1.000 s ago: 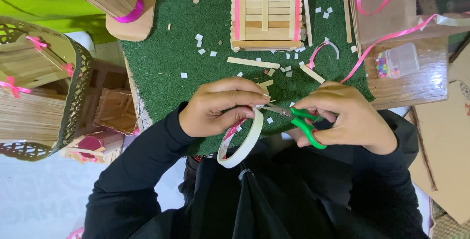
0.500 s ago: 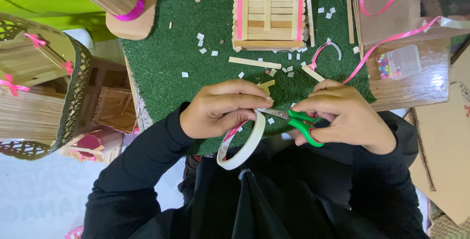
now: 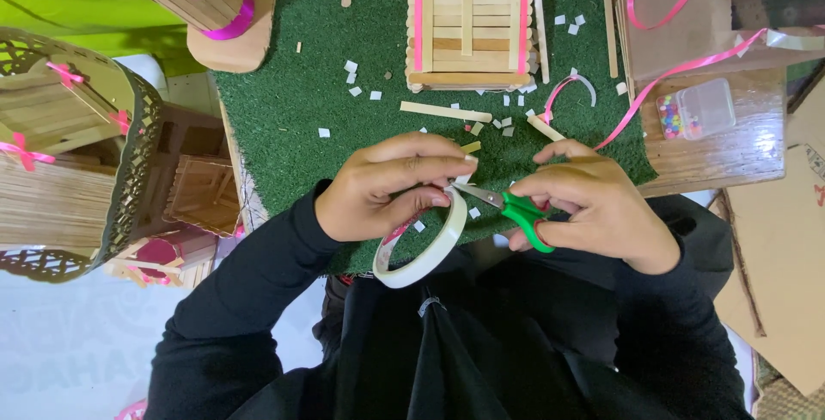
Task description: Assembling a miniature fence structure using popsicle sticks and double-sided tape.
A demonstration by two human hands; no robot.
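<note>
Dead center of the frame, the left hand (image 3: 387, 192) pinches a white tape roll (image 3: 423, 248) while the right hand (image 3: 593, 209) grips green-handled scissors (image 3: 514, 208), blades at the tape, over green turf (image 3: 344, 59) near a popsicle-stick box (image 3: 468, 24).

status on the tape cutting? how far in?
Done: many small white cut pieces already lie on the green mat near the stick box. In hand: left hand holds the tape roll with its end pulled out, right hand has the green scissors at that end. Left: this piece isn't cut off yet; loose sticks remain unattached.
</note>
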